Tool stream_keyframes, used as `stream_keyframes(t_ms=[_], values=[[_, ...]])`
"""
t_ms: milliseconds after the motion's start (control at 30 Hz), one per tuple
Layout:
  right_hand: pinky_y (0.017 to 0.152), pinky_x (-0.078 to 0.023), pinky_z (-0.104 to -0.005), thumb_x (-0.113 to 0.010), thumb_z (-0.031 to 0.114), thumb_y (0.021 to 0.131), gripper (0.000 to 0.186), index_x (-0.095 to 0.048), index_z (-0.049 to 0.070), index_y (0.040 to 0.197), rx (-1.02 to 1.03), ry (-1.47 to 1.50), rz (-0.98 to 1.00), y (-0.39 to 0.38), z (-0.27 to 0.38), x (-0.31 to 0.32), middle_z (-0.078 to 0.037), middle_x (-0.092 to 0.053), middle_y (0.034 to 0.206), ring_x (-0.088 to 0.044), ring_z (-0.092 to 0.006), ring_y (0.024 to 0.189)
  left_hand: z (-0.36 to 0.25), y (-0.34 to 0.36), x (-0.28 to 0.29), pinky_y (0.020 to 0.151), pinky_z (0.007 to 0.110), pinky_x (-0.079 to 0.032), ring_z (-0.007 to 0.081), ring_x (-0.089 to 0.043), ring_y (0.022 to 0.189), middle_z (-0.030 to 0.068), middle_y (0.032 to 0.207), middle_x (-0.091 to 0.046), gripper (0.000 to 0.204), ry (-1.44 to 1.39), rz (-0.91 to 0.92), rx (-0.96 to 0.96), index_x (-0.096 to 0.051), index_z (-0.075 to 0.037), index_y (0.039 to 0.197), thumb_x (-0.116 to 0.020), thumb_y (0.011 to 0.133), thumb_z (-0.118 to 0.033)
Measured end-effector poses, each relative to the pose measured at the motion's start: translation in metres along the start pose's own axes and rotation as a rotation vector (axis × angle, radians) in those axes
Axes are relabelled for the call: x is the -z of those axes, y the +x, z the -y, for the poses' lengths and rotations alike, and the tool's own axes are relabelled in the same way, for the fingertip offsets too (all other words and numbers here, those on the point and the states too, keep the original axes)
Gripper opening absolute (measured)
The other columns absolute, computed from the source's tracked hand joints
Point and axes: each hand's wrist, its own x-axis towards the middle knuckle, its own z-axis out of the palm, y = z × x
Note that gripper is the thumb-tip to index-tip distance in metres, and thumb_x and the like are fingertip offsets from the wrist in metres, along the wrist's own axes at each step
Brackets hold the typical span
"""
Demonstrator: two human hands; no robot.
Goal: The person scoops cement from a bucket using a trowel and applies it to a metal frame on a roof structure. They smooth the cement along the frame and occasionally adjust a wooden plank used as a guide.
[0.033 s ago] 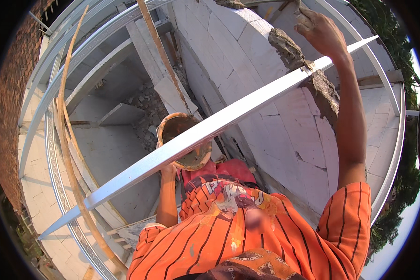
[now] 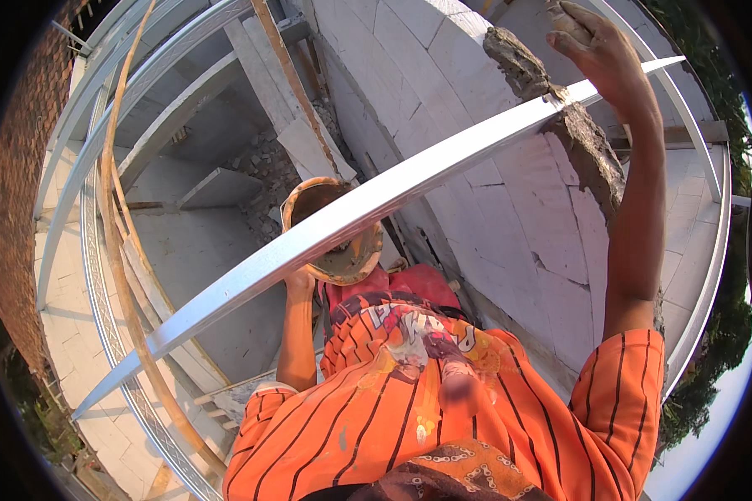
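Note:
My left hand (image 2: 300, 285) grips the underside of an orange-brown, mortar-smeared bucket (image 2: 364, 260) in front of my waist. A silver metal beam crosses over the bucket and hides its middle. My right arm reaches up past the beam's far end. The right hand (image 2: 591, 42) is at the top edge, fingers curled, beyond the wall top; whatever it grips is cut off or hidden. Wet grey mortar (image 2: 589, 146) lies in lumps along the top of the white block wall (image 2: 510, 209), on both sides of the beam.
The silver beam (image 2: 376, 196) runs diagonally from lower left to upper right, resting on the wall top. A bamboo pole (image 2: 113, 217) and more metal beams stand at left. Below lie rubble (image 2: 263, 159), boards (image 2: 305, 150) and block partitions. A tiled roof (image 2: 38, 150) is far left.
My right hand has moved right and slightly up, away from the mortar edge. The left hand still holds the bucket at nearly the same place. The view has shifted slightly.

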Motion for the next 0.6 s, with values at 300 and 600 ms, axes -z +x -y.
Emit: stream_keyframes(t_ms=[300,600], values=[[0.072,-0.048,-0.0425,-0.066,0.022,0.077,0.037,-0.063,0.012,0.112,0.131,0.082,0.736,-0.233,0.047,-0.083,-0.012,-0.067,0.087,-0.063,-0.0343,0.083,-0.036,0.024,-0.058,0.052,0.021,-0.04,0.0094,-0.048,0.058,0.0037,0.069,-0.055,0.023,0.194,0.394,0.131,-0.06,0.001,0.083,-0.05,0.063,0.008],[0.062,-0.055,-0.0387,-0.062,0.018,0.081,0.021,-0.064,0.002,0.094,0.153,-0.029,0.577,-0.294,0.048,-0.305,-0.012,-0.069,0.077,-0.07,-0.0282,0.077,-0.028,-0.004,-0.083,0.049,0.019,-0.039,0.0065,-0.046,0.057,-0.0016,0.076,-0.055,0.037,0.4,0.726,0.153,-0.063,0.001,0.089,-0.046,0.058,0.013]])
